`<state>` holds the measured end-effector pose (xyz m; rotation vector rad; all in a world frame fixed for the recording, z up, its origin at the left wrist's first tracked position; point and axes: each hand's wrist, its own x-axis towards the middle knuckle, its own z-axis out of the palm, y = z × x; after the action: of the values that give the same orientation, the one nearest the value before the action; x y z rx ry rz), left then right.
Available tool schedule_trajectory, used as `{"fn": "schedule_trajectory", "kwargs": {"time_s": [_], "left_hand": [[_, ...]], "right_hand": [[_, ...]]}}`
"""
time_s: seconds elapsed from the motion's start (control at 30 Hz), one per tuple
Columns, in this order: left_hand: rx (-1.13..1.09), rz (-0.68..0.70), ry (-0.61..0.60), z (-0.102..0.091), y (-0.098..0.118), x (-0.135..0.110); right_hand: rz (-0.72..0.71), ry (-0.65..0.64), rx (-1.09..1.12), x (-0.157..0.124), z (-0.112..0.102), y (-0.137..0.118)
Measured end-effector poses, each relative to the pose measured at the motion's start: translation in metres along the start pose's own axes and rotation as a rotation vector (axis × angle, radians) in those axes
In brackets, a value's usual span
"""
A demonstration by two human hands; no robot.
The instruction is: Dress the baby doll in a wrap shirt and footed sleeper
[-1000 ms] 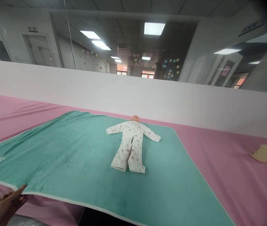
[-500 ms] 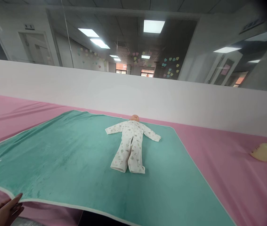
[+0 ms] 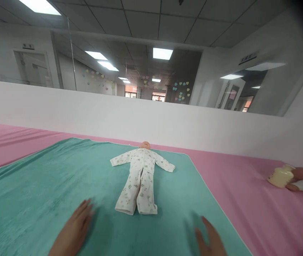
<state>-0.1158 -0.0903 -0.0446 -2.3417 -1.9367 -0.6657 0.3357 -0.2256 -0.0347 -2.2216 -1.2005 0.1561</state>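
Unclenched hands [image 3: 73,227] [image 3: 212,242], apparently above blanket [image 3: 47,177]

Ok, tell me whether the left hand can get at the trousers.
Likely yes: the left hand looks free, and only flat blanket shows between it and the trousers.

The left hand [image 3: 77,224] is low down, its back up, its fingers close together and pointing ahead and a bit right. The right hand [image 3: 210,239], well apart, has fingers spread and leaning left.
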Motion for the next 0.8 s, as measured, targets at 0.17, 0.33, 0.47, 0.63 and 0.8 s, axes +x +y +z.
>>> {"fn": "schedule_trajectory", "kwargs": {"time_s": [0.17,0.33,0.47,0.63,0.8], "left_hand": [[0.106,0.102,-0.171,0.017,0.057,0.01],[0.237,0.081,-0.131,0.004,0.023,-0.006],[0.341,0.085,-0.095,0.0,-0.032,-0.02],[0.416,0.135,-0.04,0.004,-0.068,-0.026],[0.454,0.029,-0.117,-0.005,-0.054,-0.025]], "right_hand": [[-0.329,-0.299,-0.135,-0.002,0.061,-0.093],[-0.393,-0.334,-0.299,0.002,0.061,-0.07],[-0.295,-0.254,-0.41,0.017,0.045,-0.023],[-0.333,-0.146,-0.451,0.033,0.031,0.042],[-0.512,-0.028,-0.532,0.027,0.003,0.081]]}}
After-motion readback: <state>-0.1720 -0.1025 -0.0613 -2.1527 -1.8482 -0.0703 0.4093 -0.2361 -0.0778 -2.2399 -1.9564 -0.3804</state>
